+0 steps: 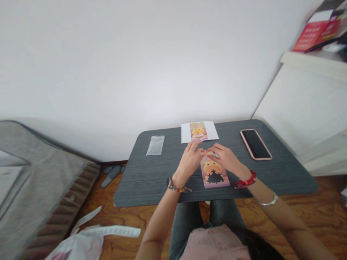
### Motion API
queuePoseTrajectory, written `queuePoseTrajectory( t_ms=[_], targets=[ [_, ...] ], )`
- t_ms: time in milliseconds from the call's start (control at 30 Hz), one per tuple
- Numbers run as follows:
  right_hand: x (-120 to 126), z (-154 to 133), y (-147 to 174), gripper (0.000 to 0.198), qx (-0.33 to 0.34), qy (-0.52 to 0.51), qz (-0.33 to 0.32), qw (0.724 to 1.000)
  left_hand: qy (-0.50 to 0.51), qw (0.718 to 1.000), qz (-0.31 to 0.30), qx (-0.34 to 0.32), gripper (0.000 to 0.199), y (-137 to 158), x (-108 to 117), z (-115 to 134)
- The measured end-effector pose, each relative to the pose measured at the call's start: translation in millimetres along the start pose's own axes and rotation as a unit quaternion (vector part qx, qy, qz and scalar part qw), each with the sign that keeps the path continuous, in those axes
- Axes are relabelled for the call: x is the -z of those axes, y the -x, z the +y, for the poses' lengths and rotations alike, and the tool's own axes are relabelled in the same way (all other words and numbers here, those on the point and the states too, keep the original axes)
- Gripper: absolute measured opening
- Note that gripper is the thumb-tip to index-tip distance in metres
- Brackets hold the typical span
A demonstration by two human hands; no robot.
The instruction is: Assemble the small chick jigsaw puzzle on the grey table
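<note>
A partly assembled jigsaw puzzle (pixel 212 167) lies near the front edge of the table, showing a yellow cartoon figure on pink. In its lower half a jagged gap lets the dark surface show through. Over the puzzle's top end, the fingertips of my left hand (pixel 190 159) and my right hand (pixel 224 156) come together from either side. Both hands are closed in a pinch on a small pinkish puzzle piece (pixel 205 153), mostly covered by the fingers. Just beyond my hands, a white sheet (pixel 185 133) carries a printed picture (pixel 198 131) of the same yellow figure.
A clear plastic bag (pixel 155 145) lies at the left of the dark table (pixel 135 180). On the right rests a phone (pixel 256 144) with a pink edge. A white wall (pixel 135 65) stands behind, a white cabinet (pixel 306 119) at right. Slippers (pixel 111 174) are on the floor.
</note>
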State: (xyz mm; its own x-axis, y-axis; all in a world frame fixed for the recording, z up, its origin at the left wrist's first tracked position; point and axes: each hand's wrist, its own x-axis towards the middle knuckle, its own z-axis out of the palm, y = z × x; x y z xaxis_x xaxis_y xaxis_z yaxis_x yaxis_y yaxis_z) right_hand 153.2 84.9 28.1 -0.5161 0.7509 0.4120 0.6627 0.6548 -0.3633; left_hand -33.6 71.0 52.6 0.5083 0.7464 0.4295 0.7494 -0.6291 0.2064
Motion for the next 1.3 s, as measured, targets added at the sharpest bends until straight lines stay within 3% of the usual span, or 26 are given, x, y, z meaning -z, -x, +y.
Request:
queuePoseTrajectory(
  t_ms=[700, 1033, 1300],
  targets=[
    [6, 14, 4, 0.027, 0.0, 0.03, -0.015, 0.999, 0.007, 1.0, 0.006, 0.028, 0.01, -4, -13, 4],
    [-13, 8, 53, 0.022, -0.018, -0.026, -0.059, 0.998, 0.046, 0.998, -0.037, 0.037, 0.008, 30, -42, 25],
    [-31, 10, 77, 0.017, -0.062, -0.078, -0.043, 0.994, 0.061, 0.995, -0.047, 0.068, 0.011, 45, -63, 36]
  ],
)
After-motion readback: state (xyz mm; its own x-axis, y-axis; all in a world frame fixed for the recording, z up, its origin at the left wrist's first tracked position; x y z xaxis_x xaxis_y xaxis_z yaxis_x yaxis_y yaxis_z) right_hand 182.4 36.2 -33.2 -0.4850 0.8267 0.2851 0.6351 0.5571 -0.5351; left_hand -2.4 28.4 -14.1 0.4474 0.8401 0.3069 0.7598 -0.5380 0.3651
